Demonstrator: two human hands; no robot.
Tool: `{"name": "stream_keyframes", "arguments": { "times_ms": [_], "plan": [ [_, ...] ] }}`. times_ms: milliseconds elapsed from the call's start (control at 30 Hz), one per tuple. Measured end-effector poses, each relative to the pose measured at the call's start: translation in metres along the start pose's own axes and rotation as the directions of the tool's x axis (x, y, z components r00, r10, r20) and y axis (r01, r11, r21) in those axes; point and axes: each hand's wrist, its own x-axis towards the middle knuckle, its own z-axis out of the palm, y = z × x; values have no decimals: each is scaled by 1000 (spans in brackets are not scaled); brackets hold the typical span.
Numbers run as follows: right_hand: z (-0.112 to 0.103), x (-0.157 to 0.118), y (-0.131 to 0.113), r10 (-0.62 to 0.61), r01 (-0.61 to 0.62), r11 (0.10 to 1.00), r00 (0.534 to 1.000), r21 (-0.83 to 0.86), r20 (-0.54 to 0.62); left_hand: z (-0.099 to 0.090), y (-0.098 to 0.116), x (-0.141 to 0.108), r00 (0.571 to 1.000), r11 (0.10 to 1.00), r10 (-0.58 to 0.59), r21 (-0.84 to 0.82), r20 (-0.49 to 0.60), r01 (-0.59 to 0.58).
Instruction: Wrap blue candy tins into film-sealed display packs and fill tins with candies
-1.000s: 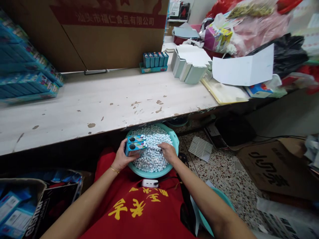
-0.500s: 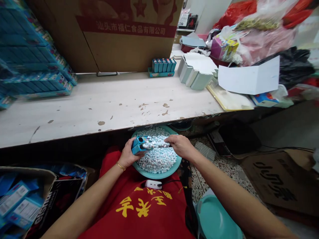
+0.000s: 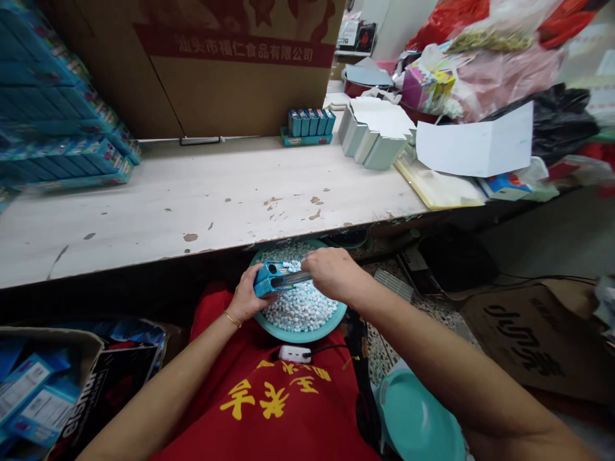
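Note:
My left hand (image 3: 246, 296) is wrapped round small blue cardboard boxes (image 3: 265, 285), two of them side by side, held over a turquoise basin (image 3: 300, 336). White and pale-blue candies (image 3: 303, 311) fill the basin. In my right hand (image 3: 330, 274) is a narrow scoop (image 3: 293, 278), gripped at its near end. The scoop tilts toward the boxes, and its tip is at the opening of the nearer one. Few candies show on the scoop. My fingers partly hide its handle.
A white worktable (image 3: 230, 205) with chipped paint runs ahead. On it stand stacked blue boxes (image 3: 57, 115), a small filled tray (image 3: 307, 137) and folded card (image 3: 377, 131). A carton of blue boxes (image 3: 33, 390) sits at lower left; a turquoise lid-like disc (image 3: 418, 416) at lower right.
My right hand has moved left and turned over, tipping the scoop at the boxes. The candies heaped on it have mostly gone. My left hand stays nearly in place.

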Motion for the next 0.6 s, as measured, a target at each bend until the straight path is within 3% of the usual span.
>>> {"name": "stream_keyframes", "arguments": {
  "times_ms": [100, 233, 333, 400, 500, 600],
  "plan": [
    [24, -25, 35, 99, -99, 995, 994, 1, -48, -6, 0, -2, 998, 991, -64, -115, 28, 66],
    [101, -46, 71, 243, -243, 969, 970, 34, 4, -5, -3, -5, 986, 949, -157, -270, 52, 165],
    [164, -30, 60, 291, -283, 941, 957, 185, -15, 12, -3, -3, 979, 930, -197, -305, 53, 203],
    [192, -10, 42, 337, -297, 896, 939, 329, -71, 26, 0, -1, 973, 926, -226, -299, 45, 229],
    [212, 17, 24, 373, -291, 848, 921, 443, -110, 40, 5, -1, 964, 922, -259, -283, 55, 264],
    [215, 25, 26, 377, -270, 823, 917, 499, -127, 34, 10, -6, 963, 914, -264, -306, 49, 266]
  ]
}}
